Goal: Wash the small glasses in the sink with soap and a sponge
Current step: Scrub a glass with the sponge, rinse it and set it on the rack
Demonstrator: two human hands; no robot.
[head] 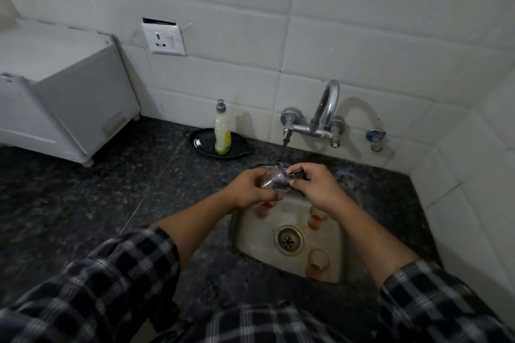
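The soap [223, 131] stands on the worktop [111, 189], left of the sink [248, 234]. Over the basin, my left hand [249, 189] has its fingers [260, 172] curled round one glass [267, 179]. My right hand [317, 189] grips the dark sponge [292, 175] against it. I judge I'm mid-scrub. Three other glasses [316, 218] with reddish dregs stand below. Next, the sponge needs working round inside while I hold the slippery glass firmly, then a rinse.
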